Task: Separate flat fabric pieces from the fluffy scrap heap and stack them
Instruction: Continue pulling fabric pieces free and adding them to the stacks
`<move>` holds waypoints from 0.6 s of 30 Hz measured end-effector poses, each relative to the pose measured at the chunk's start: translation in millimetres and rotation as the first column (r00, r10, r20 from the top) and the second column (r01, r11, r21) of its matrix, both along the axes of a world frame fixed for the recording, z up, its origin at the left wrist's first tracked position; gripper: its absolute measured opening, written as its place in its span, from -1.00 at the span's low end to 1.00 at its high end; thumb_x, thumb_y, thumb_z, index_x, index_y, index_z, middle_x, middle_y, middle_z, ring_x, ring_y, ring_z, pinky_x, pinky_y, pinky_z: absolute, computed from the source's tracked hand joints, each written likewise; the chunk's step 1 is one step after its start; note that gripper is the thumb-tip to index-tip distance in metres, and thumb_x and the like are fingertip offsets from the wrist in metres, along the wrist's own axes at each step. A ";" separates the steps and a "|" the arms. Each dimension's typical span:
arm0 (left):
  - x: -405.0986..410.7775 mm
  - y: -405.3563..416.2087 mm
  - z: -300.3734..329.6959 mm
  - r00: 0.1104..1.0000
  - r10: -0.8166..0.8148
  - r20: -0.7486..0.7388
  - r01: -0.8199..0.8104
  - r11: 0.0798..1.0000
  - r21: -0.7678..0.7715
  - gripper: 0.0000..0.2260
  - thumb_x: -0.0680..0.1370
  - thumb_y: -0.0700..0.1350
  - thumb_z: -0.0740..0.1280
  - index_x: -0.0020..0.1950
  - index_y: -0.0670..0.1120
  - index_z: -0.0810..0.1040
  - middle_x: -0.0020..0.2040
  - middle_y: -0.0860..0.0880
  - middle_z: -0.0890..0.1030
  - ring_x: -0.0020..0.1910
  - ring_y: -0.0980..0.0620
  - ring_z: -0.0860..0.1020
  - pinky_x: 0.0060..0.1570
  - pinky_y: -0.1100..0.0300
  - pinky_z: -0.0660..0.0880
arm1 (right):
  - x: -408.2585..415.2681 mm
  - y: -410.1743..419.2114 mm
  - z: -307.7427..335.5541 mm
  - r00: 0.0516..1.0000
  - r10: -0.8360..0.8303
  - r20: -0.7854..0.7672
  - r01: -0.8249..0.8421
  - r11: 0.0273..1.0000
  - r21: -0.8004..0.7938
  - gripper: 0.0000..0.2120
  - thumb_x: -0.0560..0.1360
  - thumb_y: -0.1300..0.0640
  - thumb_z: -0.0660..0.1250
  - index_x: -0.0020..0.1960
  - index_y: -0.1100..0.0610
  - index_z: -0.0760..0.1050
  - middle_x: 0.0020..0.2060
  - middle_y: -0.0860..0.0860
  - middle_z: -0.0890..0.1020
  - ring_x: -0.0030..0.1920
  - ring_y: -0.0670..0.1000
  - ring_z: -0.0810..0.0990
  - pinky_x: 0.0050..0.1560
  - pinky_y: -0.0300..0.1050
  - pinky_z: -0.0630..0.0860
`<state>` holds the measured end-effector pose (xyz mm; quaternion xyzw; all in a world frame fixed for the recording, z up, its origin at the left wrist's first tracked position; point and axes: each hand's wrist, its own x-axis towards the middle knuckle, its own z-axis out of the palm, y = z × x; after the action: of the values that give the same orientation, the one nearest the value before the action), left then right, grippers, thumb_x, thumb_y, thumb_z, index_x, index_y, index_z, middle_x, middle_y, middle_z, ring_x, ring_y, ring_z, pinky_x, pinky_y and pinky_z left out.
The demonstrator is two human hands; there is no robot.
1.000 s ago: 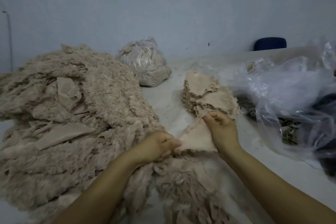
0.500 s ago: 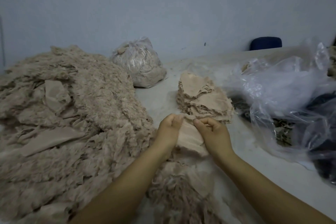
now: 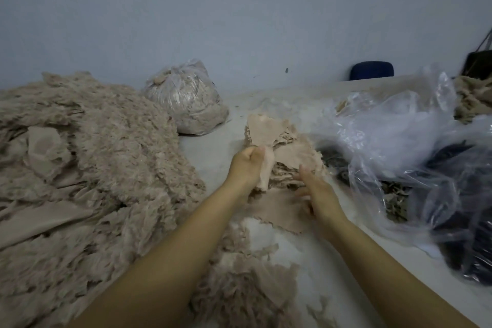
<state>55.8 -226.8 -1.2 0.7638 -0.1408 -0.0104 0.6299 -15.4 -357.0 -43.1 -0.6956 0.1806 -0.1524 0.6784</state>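
Gripping a flat fabric piece point(image 3: 263, 168) in my left hand point(image 3: 246, 165) just at the stack point(image 3: 290, 157), I am reaching my right hand point(image 3: 318, 192), fingers loose, to its near edge; a careless drop risks toppling it. The fluffy heap point(image 3: 101, 154) is lying left. A tied bag point(image 3: 186, 98) is holding scraps, and a clear bag point(image 3: 399, 128) dark bits

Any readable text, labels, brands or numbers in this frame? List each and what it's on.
None readable.
Tied plastic bag of scraps: no print or label visible.
Loose clear plastic bags: only glare, no print.
Wall: a few dark marks, not characters.
Fabric stack, the piece in the left hand and the fluffy heap: plain, no tags.
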 end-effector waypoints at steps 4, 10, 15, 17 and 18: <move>-10.7 -6.7 -13.7 0.968 -0.184 -0.170 0.147 0.967 -0.207 -0.73 0.65 -0.07 0.15 0.07 -0.23 0.53 -0.01 -0.21 0.61 -0.07 -0.09 0.58 -0.03 0.06 0.53 | -5.8 6.4 -5.5 0.935 0.354 0.034 -0.354 0.920 0.169 -0.60 0.41 -0.28 0.32 -0.25 0.07 0.55 -0.51 0.04 0.51 -0.61 -0.06 0.33 -0.58 -0.29 0.21; 8.0 -0.5 -37.1 0.997 -0.040 -0.066 0.042 0.999 0.031 -0.77 0.63 -0.07 0.20 -0.10 -0.18 0.52 -0.19 -0.12 0.56 -0.20 -0.01 0.50 -0.17 0.16 0.43 | -3.3 -9.3 -16.4 0.999 0.001 0.047 -0.009 0.987 0.162 -0.82 0.39 0.12 0.49 -0.27 0.21 0.59 -0.39 0.04 0.63 -0.39 -0.03 0.56 -0.38 -0.22 0.51; 16.9 -0.6 -67.0 0.995 -0.043 -0.088 0.068 0.948 0.311 -0.65 0.57 -0.07 0.31 -0.39 -0.07 0.32 -0.41 -0.01 0.32 -0.40 0.08 0.29 -0.39 0.22 0.24 | -3.6 -9.6 -32.8 0.983 -0.148 -0.112 0.074 0.866 -0.495 -0.79 0.46 0.00 0.40 -0.31 0.03 0.54 -0.47 -0.08 0.60 -0.41 -0.14 0.56 -0.29 -0.18 0.48; 19.8 5.0 -72.4 0.999 -0.001 -0.034 0.017 0.876 0.482 -0.63 0.56 -0.03 0.31 -0.39 -0.07 0.28 -0.43 0.00 0.31 -0.44 0.08 0.30 -0.47 0.27 0.25 | -3.1 -8.3 -33.9 0.969 -0.134 -0.206 -0.029 0.771 -0.636 -0.79 0.49 -0.05 0.34 -0.28 -0.01 0.49 -0.42 -0.10 0.59 -0.34 -0.14 0.55 -0.35 -0.22 0.39; 20.0 8.8 -72.8 1.000 -0.001 -0.019 0.011 0.845 0.535 -0.61 0.56 -0.03 0.31 -0.41 -0.06 0.27 -0.45 0.01 0.31 -0.46 0.10 0.30 -0.52 0.33 0.24 | -2.9 -7.1 -35.1 0.960 -0.130 -0.249 -0.077 0.729 -0.680 -0.80 0.50 -0.08 0.32 -0.25 -0.02 0.48 -0.37 -0.10 0.61 -0.28 -0.11 0.56 -0.33 -0.21 0.40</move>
<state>75.8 -218.0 -74.0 0.9085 -0.1290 -0.0581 0.3933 -18.4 -364.1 -78.2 -0.9076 0.2156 -0.1182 0.3403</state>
